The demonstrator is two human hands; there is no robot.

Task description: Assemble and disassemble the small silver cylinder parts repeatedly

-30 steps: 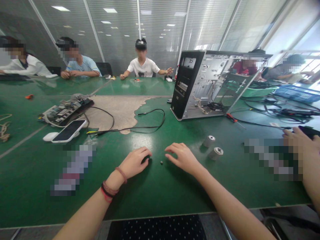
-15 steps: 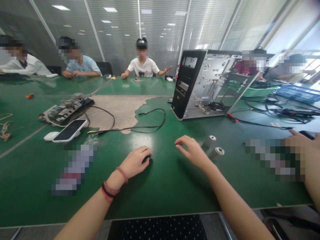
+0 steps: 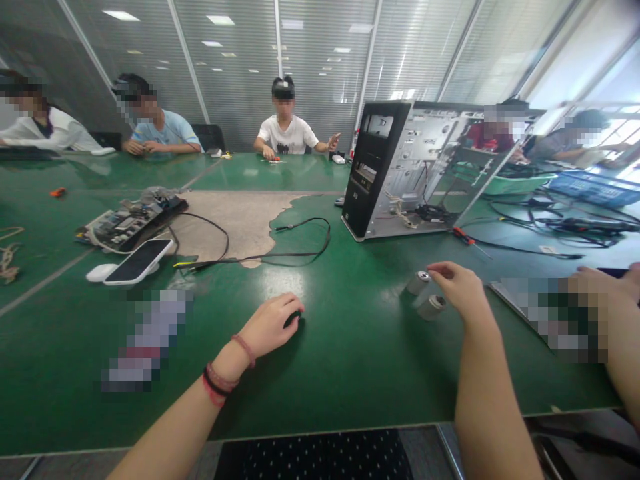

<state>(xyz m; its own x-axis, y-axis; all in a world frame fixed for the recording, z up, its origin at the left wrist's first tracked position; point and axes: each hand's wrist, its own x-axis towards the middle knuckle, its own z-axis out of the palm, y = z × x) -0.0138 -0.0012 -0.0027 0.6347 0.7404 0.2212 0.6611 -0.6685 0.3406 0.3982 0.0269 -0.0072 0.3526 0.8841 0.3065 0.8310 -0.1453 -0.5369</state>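
My left hand (image 3: 273, 325) rests on the green table with its fingers curled round a small dark object (image 3: 293, 318), mostly hidden, whose kind I cannot make out. My right hand (image 3: 461, 288) is bent at the wrist, thumb and forefinger pinched together at the top of the farther silver metal cylinder (image 3: 416, 284). Whatever may be between those fingertips is too small to tell. A second silver cylinder (image 3: 431, 308) stands just nearer to me, below the right fingers. Both look like little cans with a dark opening on top.
An open computer case (image 3: 385, 173) stands beyond the cylinders, with a screwdriver (image 3: 465, 235) beside it. Cables (image 3: 305, 255), a phone (image 3: 140, 261) and a circuit assembly (image 3: 135, 219) lie to the left. Another person's hand (image 3: 595, 287) is at right; several people sit around.
My right hand has swung right, from left of the two cylinders to the top of the farther one. My left hand has stayed where it was.
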